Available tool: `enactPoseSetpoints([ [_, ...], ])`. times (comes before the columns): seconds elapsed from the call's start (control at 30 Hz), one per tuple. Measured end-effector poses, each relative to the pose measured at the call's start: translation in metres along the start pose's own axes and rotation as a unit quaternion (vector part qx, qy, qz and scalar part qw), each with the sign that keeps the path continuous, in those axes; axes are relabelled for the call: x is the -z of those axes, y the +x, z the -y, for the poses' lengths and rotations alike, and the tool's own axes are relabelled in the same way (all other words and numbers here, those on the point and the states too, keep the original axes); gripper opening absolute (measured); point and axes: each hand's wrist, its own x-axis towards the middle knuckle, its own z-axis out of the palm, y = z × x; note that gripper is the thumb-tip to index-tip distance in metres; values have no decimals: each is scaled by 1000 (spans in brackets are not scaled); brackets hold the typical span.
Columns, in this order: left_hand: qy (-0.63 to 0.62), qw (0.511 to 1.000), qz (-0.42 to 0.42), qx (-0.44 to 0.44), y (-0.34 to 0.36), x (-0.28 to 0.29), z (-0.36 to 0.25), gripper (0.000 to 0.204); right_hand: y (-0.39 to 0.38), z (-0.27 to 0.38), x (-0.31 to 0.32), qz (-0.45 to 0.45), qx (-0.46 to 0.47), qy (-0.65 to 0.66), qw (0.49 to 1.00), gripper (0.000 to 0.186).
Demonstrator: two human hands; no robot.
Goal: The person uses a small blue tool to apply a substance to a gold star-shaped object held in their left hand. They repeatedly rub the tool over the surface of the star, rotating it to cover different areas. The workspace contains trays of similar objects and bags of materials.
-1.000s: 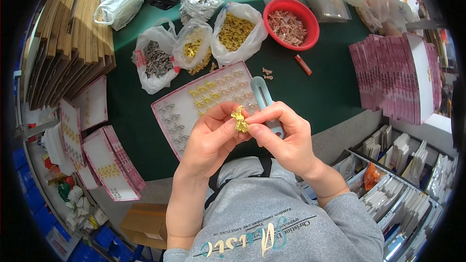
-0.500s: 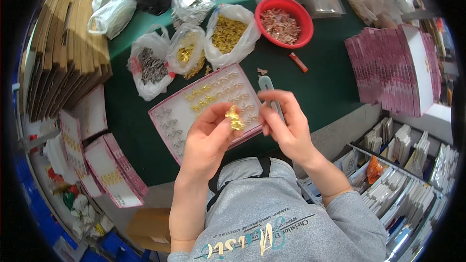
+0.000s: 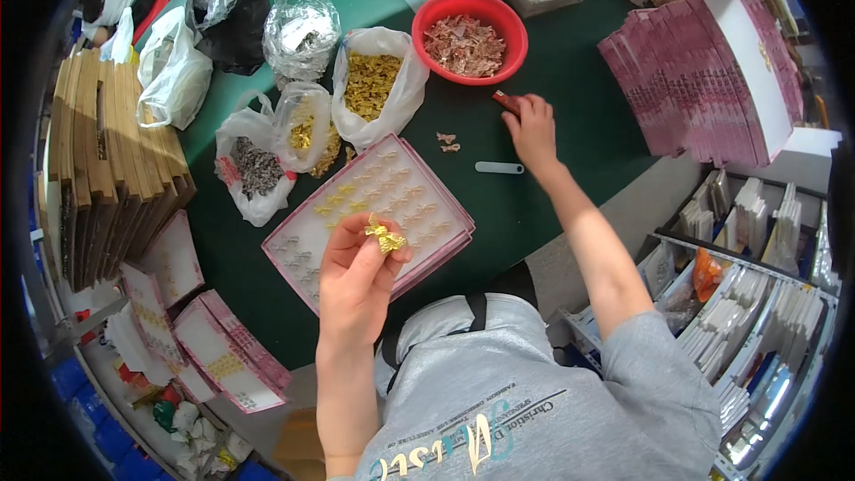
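Observation:
My left hand (image 3: 361, 272) is closed, pinching several shiny gold bow-shaped pieces (image 3: 386, 237) between thumb and fingers. It hovers over the near edge of a white, pink-edged card (image 3: 356, 214) bearing rows of silver, gold and rose-coloured bows. Out to the right, my right hand (image 3: 537, 135) has its fingers closed on one end of a small red stick-shaped item (image 3: 506, 102); its exact kind is unclear. A pale flat tool with a rounded end and a slot (image 3: 499, 167) lies on the green table near that wrist. Two small rose-coloured pieces (image 3: 448, 141) lie beyond the tool.
Plastic bags of gold pieces (image 3: 374, 85) and silver pieces (image 3: 256, 169) stand behind the card. A red bowl (image 3: 515, 44) holds rose-coloured pieces. Pink-edged cards (image 3: 695, 80) are stacked at right, cardboard sheets (image 3: 120, 160) at left. A rack with white packets (image 3: 735, 303) stands lower right.
My right hand has moved away from my left hand, out to the red item, and grips it. The pale tool now lies crosswise on the table. My left hand still holds the gold pieces.

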Motion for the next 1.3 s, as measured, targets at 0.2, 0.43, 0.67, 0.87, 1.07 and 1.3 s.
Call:
enactPoseSetpoints([
  [0.2, -12, 1000, 24, 4, 0, -7, -3, 20, 21, -13, -14, 102, -62, 62, 991, 25],
  [0.43, 6, 1000, 6, 21, 0, -21, -6, 14, -10, 98, 117, 202, -139, 495, 834, 24],
  [0.67, 4, 1000, 15, -14, -4, -16, -5, 20, -34, 146, 164, 311, -132, 699, 631, 23],
  [0.87, 19, 999, 35, -36, -7, -17, -6, 17, -37, 158, 176, 311, -146, 710, 615, 21],
  [1.07, 32, 998, 31, -55, -9, -15, -5, 17, -36, 163, 184, 297, -115, 688, 652, 22],
  [1.3, 150, 979, 50, -129, -11, -20, -6, 13, -37, 174, 185, 249, -82, 616, 743, 34],
])
